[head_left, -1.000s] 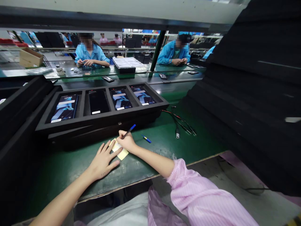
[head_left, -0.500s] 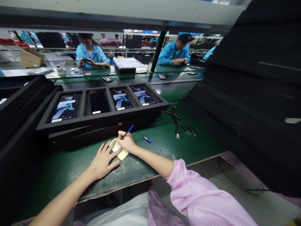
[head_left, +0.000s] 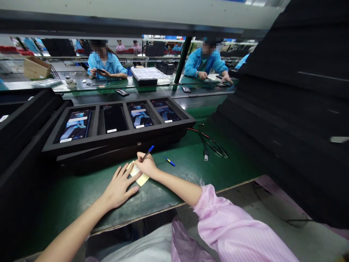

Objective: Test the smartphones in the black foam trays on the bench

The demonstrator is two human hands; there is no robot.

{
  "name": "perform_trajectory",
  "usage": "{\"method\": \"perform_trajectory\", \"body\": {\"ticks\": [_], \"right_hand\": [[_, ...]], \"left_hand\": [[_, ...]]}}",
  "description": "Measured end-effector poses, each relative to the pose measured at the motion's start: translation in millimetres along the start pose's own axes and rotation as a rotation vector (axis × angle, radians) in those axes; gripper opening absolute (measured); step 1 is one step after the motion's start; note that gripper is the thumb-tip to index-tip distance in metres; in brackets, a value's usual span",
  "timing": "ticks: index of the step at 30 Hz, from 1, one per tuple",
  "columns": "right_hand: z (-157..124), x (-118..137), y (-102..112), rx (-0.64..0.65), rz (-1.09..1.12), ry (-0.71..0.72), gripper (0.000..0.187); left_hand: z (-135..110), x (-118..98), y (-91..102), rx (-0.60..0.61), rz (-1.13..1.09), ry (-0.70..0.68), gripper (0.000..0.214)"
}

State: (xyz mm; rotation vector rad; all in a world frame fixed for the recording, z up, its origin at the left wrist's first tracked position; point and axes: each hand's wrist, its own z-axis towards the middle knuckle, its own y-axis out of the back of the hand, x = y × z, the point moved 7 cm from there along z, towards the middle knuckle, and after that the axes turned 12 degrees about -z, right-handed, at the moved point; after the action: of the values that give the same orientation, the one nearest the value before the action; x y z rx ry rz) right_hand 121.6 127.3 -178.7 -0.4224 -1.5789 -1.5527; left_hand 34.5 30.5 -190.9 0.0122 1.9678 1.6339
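The right hand (head_left: 147, 166) is closed on a pen (head_left: 147, 153), whose tip rests on a yellow note (head_left: 142, 178) on the mat (head_left: 79, 191). The left hand (head_left: 119, 187) lies flat with its fingers spread, pressing the note's 9 o'clock edge. At 12 o'clock from the hands, a black tray (head_left: 117, 138) holds four phones (head_left: 75, 125), one per slot: three are lit and the second from the left is dark. A blue cap (head_left: 169, 161) lies at 3 o'clock from the right hand.

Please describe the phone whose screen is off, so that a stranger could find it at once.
Find the black tray with four slots on the green table. The phone lies in the second slot from the left. Its three neighbours show lit screens; its own is dark.
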Motion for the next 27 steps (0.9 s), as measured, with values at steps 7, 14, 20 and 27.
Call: {"method": "perform_trajectory", "body": {"ticks": [7,14,20,27], "right_hand": [[0.6,-0.5,-0.4,-0.006,-0.002,0.015,0.022],[0.9,-2.5,-1.0,-0.028,0.015,0.017,0.022],[1.2,-4.2,-1.1,-0.048,0.073,0.042,0.023],[1.2,2.5,5.7,-0.066,0.236,0.088,0.024]], "left_hand": [[-0.4,-0.4,0.6,-0.007,-0.007,-0.002,0.051],[-0.7,0.2,0.1,-0.011,-0.013,-0.004,0.051],[-0.8,0.2,1.6,-0.024,-0.025,-0.009,0.051],[-1.9,-0.8,4.9,-0.05,-0.057,-0.013,0.05]]}}
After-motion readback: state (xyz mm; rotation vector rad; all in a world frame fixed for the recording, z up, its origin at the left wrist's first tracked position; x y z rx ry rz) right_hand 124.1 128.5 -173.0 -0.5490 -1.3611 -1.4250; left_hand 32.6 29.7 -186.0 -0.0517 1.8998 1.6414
